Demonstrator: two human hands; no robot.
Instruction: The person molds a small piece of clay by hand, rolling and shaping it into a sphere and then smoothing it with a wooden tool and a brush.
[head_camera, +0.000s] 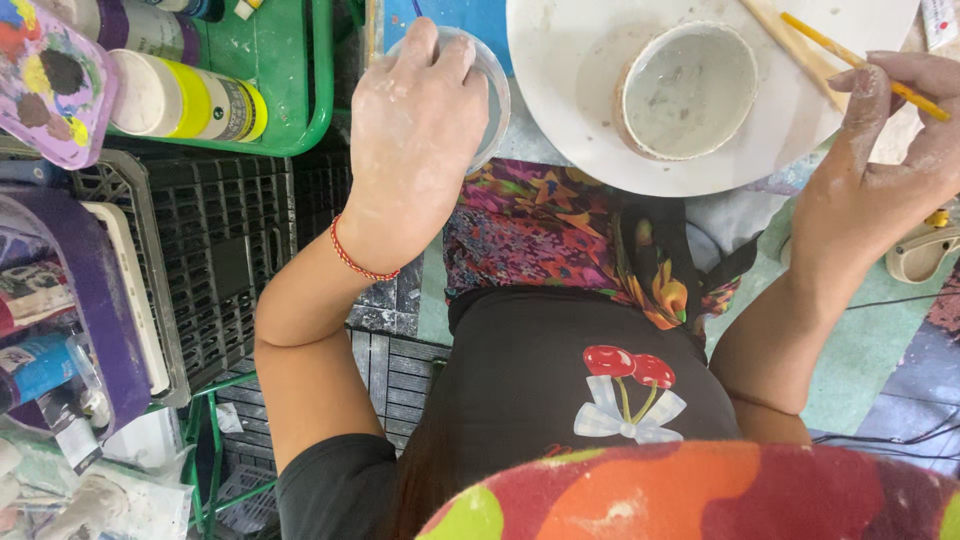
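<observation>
My left hand (415, 120), dusted with pale clay or paint, grips a small clear cup (492, 95) from above, just left of a round white turntable (580, 120). A small clay bowl (688, 90) with a grey-white inside sits on that turntable. My right hand (880, 170) is at the turntable's right edge and holds a thin yellow-handled brush (860, 62) between the fingers. The brush handle points up and left over the turntable. A second wooden stick (790, 45) lies across the turntable near it.
A green tray (290, 90) at upper left holds paint bottles, one yellow and white (190, 100). A purple palette (50, 80) with paint blobs sits at far left. Black plastic crates (220, 250) stand below. A purple bin (90, 300) holds tubes. My lap has a colourful cloth (540, 230).
</observation>
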